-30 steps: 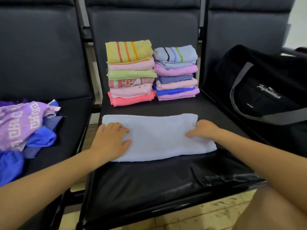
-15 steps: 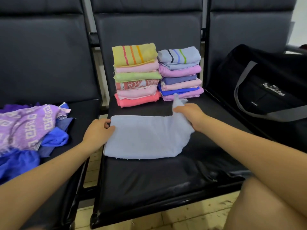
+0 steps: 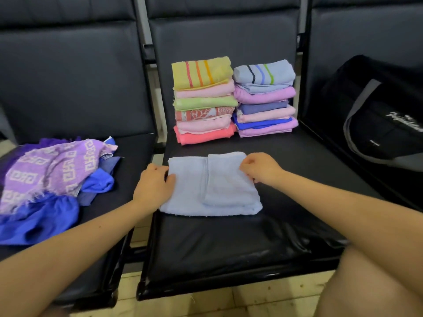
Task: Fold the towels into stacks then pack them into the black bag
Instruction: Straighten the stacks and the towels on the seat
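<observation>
Black padded seats point(image 3: 229, 243) in row, metal frame; tiled floor point(image 3: 206, 305) below.

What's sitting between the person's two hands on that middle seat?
In the head view, the light blue towel lies between the left hand and the right hand, its right part folded over; both hands touch it.
</observation>
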A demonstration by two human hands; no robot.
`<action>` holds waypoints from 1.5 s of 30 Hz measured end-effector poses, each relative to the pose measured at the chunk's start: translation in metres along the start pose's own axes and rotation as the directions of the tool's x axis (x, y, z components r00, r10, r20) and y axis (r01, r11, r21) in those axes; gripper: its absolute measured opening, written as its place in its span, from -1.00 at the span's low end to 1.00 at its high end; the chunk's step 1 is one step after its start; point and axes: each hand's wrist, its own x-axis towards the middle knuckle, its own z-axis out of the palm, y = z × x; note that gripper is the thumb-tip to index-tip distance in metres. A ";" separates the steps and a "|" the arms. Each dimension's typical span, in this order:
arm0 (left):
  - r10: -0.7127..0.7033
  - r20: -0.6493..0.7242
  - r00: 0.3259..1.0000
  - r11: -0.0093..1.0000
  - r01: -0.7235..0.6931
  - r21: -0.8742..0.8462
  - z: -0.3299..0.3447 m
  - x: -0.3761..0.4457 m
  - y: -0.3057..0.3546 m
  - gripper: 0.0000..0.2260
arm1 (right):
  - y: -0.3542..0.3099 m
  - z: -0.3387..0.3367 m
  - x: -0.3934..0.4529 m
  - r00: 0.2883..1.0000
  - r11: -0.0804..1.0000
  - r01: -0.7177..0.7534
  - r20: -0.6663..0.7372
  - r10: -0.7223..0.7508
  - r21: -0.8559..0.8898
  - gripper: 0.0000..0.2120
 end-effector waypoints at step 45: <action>0.049 0.138 0.989 0.983 -0.072 0.169 0.036 0.004 0.059 -0.63 | 0.003 0.002 -0.018 0.899 0.969 -0.235 0.398 0.186 0.078 -0.70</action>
